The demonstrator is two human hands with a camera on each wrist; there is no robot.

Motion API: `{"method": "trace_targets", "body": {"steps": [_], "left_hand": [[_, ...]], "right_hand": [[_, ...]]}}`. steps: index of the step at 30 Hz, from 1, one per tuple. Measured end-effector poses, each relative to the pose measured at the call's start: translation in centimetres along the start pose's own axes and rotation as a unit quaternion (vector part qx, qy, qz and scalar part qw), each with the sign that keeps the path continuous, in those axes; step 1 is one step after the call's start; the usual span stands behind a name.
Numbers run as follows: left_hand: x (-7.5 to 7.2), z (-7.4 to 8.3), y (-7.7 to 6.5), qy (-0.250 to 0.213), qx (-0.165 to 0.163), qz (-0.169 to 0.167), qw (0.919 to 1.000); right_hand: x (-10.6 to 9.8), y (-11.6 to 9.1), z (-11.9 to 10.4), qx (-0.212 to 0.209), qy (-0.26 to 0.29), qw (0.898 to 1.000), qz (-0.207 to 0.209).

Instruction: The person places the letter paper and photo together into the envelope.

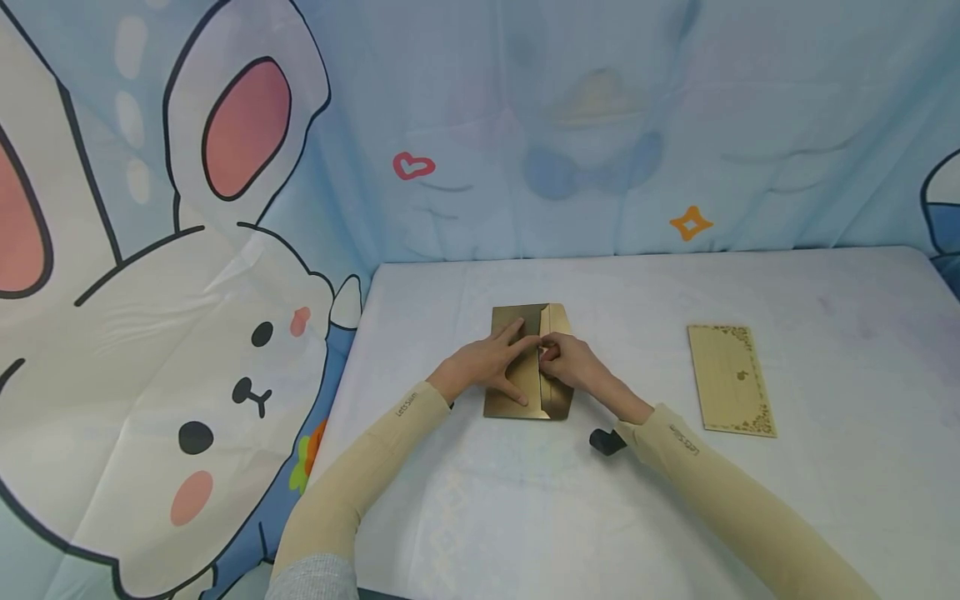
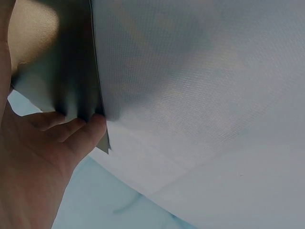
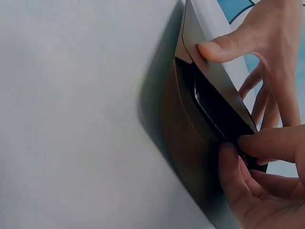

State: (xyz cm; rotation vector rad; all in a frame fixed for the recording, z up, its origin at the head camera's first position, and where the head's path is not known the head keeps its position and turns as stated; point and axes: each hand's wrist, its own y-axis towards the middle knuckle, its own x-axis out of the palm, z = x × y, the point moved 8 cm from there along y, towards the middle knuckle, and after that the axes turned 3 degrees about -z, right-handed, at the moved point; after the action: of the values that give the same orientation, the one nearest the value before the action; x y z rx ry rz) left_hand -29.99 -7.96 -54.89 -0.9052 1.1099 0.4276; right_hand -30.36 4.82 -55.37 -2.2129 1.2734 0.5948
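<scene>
A gold envelope [image 1: 517, 396] lies on the white table, its long flap [image 1: 556, 402] on the right side. My left hand [image 1: 487, 364] rests on the envelope body with fingers spread. In the left wrist view, the left hand's fingertips [image 2: 98, 121] touch its edge. At the opening, my right hand [image 1: 573, 364] has its fingers curled and pinches at the edge beside the flap. The right wrist view shows the dark gap of the envelope [image 3: 183, 124] with the right fingers [image 3: 233, 167] at its end. Exactly what lies between those fingertips is hidden.
A flat gold piece [image 1: 731, 379] with ornate corners and printed lines lies on the right of the white table [image 1: 480, 517]. Behind hangs a blue cloth [image 1: 480, 208] with a cartoon rabbit print at left. A black device [image 1: 606, 442] sits by the right wrist.
</scene>
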Motion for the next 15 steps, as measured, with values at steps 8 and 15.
{"method": "trace_targets", "body": {"steps": [8, 15], "left_hand": [[0.1, 0.0, 0.0, -0.001, 0.005, 0.002, 1.0000], [0.1, 0.0, 0.2, -0.001, 0.003, -0.002, 1.0000]], "right_hand": [[-0.4, -1.1, 0.6, -0.022, 0.002, 1.000, -0.006], [-1.3, -3.2, 1.1, -0.034, -0.001, 0.999, -0.005]]}}
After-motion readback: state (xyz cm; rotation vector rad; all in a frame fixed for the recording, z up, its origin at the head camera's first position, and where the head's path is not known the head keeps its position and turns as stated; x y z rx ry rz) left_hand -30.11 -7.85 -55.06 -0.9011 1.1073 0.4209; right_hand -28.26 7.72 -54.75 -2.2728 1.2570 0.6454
